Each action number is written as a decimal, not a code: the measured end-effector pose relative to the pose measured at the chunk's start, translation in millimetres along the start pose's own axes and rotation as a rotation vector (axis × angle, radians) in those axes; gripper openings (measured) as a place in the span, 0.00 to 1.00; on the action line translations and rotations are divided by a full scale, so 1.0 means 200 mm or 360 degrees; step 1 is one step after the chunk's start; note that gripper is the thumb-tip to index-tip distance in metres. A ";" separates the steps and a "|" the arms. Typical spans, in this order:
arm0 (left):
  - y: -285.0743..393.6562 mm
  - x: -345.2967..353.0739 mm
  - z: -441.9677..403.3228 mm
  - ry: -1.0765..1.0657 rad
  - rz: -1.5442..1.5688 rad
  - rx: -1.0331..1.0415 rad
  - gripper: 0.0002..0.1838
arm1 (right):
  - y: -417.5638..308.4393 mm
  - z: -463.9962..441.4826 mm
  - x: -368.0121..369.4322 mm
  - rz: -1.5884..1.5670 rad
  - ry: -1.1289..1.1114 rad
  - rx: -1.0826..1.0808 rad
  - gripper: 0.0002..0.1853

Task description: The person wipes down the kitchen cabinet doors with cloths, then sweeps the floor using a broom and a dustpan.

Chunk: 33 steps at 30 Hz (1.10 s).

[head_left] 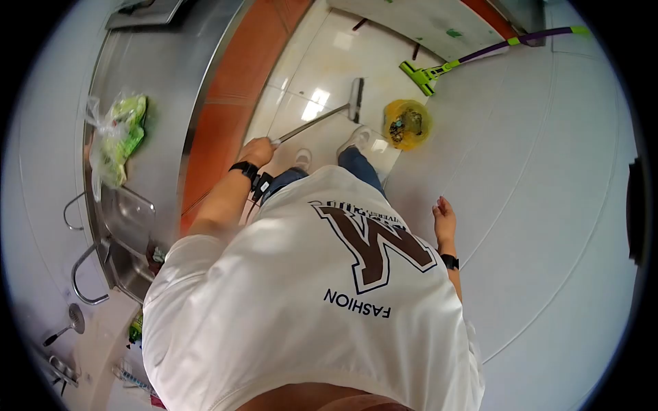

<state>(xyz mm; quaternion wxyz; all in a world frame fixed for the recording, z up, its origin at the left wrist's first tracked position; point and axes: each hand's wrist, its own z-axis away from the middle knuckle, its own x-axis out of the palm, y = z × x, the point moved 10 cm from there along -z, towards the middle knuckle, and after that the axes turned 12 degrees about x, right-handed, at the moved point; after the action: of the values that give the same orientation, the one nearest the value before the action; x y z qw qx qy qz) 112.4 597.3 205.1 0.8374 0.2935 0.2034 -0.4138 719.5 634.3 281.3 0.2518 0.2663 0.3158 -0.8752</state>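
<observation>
My left hand is closed around the grey handle of a broom. The broom's narrow head rests on the tiled floor ahead of my feet; its bristles are too small to make out. My right hand hangs at my right side near the pale wall, fingers loosely bent, with nothing visible in it. Just beyond my right foot stands a bin lined with a yellow bag, with rubbish inside.
A green and purple sponge mop leans at the upper right, by a white panel. Along my left runs a steel counter over orange cabinets. A bag of green vegetables lies beside the sink.
</observation>
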 end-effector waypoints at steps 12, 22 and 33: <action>0.28 -0.14 0.13 0.0088 -0.0077 -0.0151 0.24 | -0.08 -0.70 -0.44 0.0331 0.0062 0.0100 0.26; 1.22 -0.23 -0.90 0.0082 -0.0138 0.0365 0.22 | -0.38 -0.75 -0.39 0.0101 -0.0175 0.0006 0.25; 1.00 -0.47 -1.32 -0.0102 -0.0104 0.0114 0.27 | -0.31 -0.61 -0.51 -0.0155 -0.0103 0.0209 0.25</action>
<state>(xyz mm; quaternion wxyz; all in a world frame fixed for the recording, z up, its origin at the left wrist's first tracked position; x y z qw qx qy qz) 195.6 923.2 128.0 0.8184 0.3032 0.1711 -0.4571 793.7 786.8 289.7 0.2010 0.2383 0.2619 -0.9134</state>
